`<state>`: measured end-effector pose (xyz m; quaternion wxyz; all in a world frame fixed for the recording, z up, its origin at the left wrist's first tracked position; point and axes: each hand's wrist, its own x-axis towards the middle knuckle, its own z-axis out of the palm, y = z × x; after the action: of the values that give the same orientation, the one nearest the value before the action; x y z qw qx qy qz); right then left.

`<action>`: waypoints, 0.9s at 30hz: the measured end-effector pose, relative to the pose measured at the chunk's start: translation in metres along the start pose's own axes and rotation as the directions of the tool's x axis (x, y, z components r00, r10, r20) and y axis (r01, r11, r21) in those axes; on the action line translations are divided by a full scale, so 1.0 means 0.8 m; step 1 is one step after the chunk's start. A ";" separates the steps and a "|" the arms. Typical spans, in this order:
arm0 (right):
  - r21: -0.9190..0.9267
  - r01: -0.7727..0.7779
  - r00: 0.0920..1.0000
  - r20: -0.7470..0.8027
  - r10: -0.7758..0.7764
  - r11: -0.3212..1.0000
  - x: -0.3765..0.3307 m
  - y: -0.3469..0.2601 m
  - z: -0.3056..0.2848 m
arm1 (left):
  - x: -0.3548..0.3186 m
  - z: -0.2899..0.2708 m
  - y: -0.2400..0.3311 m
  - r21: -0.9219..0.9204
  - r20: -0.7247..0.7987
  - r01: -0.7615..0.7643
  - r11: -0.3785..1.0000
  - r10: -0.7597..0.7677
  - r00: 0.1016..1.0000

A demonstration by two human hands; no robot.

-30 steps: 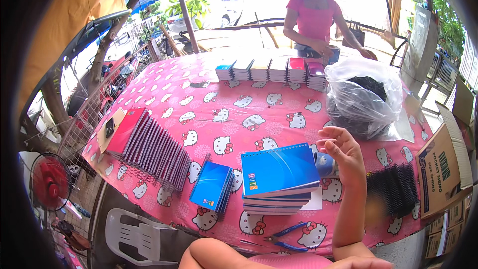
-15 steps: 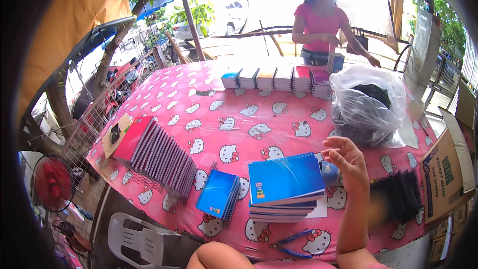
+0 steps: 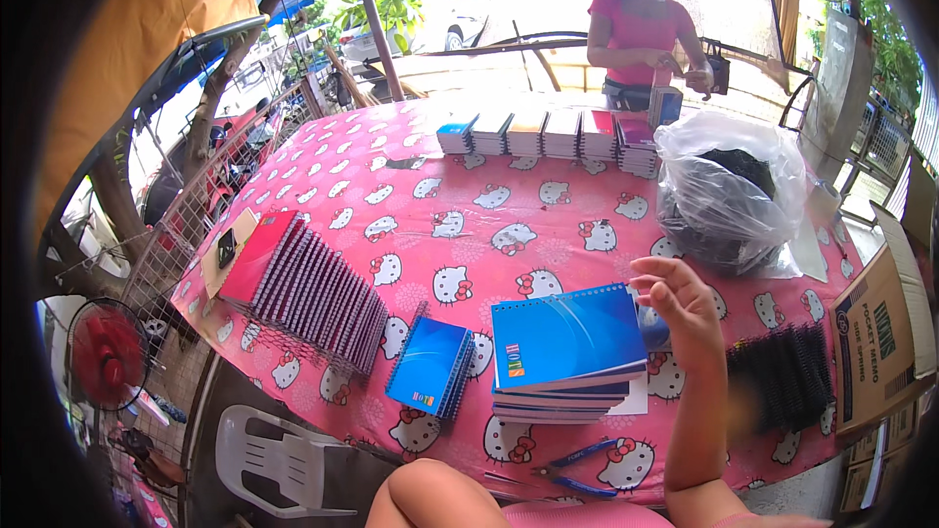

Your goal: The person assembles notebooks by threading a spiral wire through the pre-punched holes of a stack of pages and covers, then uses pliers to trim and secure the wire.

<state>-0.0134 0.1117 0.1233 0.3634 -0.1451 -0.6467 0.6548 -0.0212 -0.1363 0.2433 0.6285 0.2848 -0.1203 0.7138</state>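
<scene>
Notebooks (image 3: pixel 567 347), blue and stacked, sit at lower centre of the frame on our pink tablecloth (image 3: pixel 509 205). Our right hand (image 3: pixel 680 308) hovers just beside them, fingers spread, holding nothing. We cannot see our left hand.

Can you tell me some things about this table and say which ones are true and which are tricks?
1. The right hand is raised beside the stack of blue notebooks. True.
2. The tablecloth is plain green. False: it is pink with white cartoon cats.
3. A clear plastic bag sits on the far right of the table. True.
4. The red fan stands on the table. False: it stands down beside the table, on the left.
5. The right hand is holding a notebook. False: it is open and holds nothing.
</scene>
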 end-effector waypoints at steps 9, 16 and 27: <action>0.080 -0.161 0.970 0.197 0.142 0.984 -0.002 -0.003 0.017 | 0.005 -0.053 0.017 0.326 0.254 0.386 0.863 -0.473 0.844; 0.075 -0.139 0.969 0.216 0.120 0.987 -0.002 -0.001 0.016 | -0.019 -0.063 0.020 0.209 0.252 0.344 0.915 -0.390 0.886; 0.015 -0.134 0.973 0.194 0.129 0.991 -0.003 -0.005 0.015 | -0.021 -0.059 0.067 0.696 0.463 -0.401 0.595 0.055 0.885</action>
<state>-0.0188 0.1006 0.1276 0.2570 -0.1186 -0.6586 0.6973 -0.0845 -0.1351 0.2058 0.3065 0.6461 0.0386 0.6980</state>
